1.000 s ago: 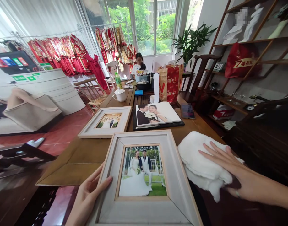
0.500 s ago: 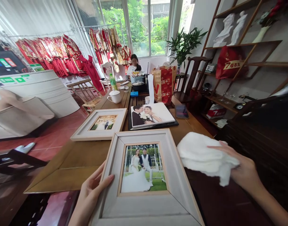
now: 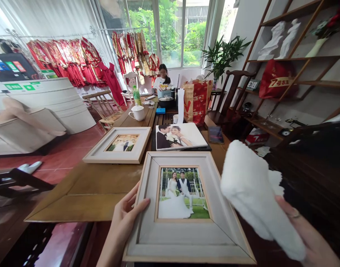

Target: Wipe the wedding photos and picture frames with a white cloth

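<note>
My left hand (image 3: 124, 221) grips the left edge of a white picture frame (image 3: 183, 237) with a wedding photo, held tilted over the near end of the wooden table (image 3: 97, 185). My right hand (image 3: 311, 241) holds a folded white cloth (image 3: 253, 189) raised off the table, just right of the frame. A second white frame (image 3: 118, 144) lies flat further along the table, and a photo album (image 3: 181, 135) lies beside it.
Further down the table stand a white cup (image 3: 138, 112), a green bottle (image 3: 136, 94), a pot and a red paper bag (image 3: 197, 100). A person sits at the far end (image 3: 162, 78). Shelves (image 3: 283, 74) line the right wall; racks of red dresses (image 3: 69, 65) stand at the left.
My right hand has closed on the cloth and lifted it off the table toward the frame. The frame has shifted slightly right in my left hand.
</note>
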Demonstrator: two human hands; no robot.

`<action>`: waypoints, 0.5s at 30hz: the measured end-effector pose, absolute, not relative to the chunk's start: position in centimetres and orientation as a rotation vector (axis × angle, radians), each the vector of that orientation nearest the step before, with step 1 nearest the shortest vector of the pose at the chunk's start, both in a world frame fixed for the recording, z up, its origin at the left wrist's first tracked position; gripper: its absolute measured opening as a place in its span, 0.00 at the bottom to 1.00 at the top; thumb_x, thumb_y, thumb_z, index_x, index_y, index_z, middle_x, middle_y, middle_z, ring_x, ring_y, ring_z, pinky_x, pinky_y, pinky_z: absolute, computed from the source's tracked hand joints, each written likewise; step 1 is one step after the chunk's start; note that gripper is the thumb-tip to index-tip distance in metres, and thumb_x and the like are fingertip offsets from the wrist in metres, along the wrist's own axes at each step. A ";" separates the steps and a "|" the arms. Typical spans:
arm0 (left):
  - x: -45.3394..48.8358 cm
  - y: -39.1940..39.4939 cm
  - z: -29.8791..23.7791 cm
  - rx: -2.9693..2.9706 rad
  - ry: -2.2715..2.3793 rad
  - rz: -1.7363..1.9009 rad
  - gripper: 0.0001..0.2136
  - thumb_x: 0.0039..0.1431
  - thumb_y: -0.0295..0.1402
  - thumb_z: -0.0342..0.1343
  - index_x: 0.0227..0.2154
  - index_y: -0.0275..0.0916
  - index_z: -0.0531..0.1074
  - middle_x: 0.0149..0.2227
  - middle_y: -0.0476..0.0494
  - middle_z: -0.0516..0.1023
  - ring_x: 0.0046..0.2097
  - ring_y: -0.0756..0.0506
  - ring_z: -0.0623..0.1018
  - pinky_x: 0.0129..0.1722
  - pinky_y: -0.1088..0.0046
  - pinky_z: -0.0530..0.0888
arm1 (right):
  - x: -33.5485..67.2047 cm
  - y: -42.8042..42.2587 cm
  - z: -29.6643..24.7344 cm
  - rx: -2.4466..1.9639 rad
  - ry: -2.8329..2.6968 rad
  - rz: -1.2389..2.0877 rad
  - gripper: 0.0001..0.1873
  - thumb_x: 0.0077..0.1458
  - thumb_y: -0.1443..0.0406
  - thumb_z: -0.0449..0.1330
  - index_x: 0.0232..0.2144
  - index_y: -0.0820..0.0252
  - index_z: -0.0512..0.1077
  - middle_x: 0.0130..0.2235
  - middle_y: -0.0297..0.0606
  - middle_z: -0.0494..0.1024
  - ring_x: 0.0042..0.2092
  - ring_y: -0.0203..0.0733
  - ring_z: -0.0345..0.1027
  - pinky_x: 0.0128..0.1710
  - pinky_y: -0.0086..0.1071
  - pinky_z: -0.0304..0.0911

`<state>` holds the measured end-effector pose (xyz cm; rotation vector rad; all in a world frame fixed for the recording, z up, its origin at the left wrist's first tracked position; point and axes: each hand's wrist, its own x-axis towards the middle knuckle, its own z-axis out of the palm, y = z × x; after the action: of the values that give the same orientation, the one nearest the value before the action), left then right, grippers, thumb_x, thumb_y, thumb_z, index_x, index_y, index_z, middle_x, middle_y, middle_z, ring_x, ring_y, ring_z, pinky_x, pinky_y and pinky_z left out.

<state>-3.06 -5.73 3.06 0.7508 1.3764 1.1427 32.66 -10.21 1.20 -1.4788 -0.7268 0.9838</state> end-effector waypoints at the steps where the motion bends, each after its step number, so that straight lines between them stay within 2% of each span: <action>1: -2.8 -5.7 3.0 0.753 1.374 1.140 0.39 0.38 0.37 0.69 0.57 0.38 0.64 0.48 0.39 0.78 0.44 0.36 0.80 0.36 0.69 0.79 | 31.9 -10.3 0.8 -1.465 -0.613 1.142 0.31 0.43 0.47 0.62 0.49 0.54 0.72 0.38 0.45 0.81 0.37 0.61 0.76 0.35 0.50 0.75; 3: -2.4 -5.5 2.9 0.755 1.378 1.135 0.39 0.38 0.36 0.69 0.57 0.38 0.65 0.48 0.39 0.78 0.45 0.36 0.79 0.37 0.69 0.79 | 30.7 -10.1 0.2 -1.418 -0.354 1.365 0.38 0.39 0.50 0.66 0.53 0.57 0.67 0.41 0.44 0.81 0.39 0.61 0.76 0.36 0.50 0.75; 5: -2.2 -5.4 2.6 0.757 1.384 1.137 0.38 0.38 0.36 0.69 0.56 0.38 0.66 0.48 0.39 0.78 0.47 0.36 0.78 0.40 0.68 0.79 | 29.7 -9.8 0.0 -1.356 -0.237 1.406 0.39 0.41 0.52 0.66 0.55 0.59 0.64 0.43 0.44 0.80 0.41 0.58 0.75 0.38 0.47 0.75; 9: -2.0 -5.2 2.0 0.755 1.388 1.157 0.38 0.38 0.36 0.69 0.55 0.37 0.66 0.48 0.40 0.78 0.49 0.36 0.77 0.45 0.67 0.77 | 28.3 -9.2 -0.1 -1.276 -0.241 1.302 0.36 0.47 0.54 0.64 0.57 0.58 0.62 0.47 0.41 0.78 0.45 0.53 0.74 0.42 0.42 0.74; 15: -1.8 -5.1 1.6 0.862 1.414 1.153 0.35 0.42 0.39 0.67 0.55 0.36 0.66 0.54 0.41 0.73 0.56 0.37 0.71 0.52 0.68 0.71 | 27.0 -8.7 -0.6 -1.193 -0.274 1.241 0.38 0.48 0.55 0.64 0.59 0.53 0.58 0.52 0.35 0.75 0.54 0.51 0.66 0.49 0.42 0.70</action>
<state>-1.85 -5.14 1.64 0.8617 1.4138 1.1527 27.03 -8.66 -0.59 -1.1928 -0.2739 1.2410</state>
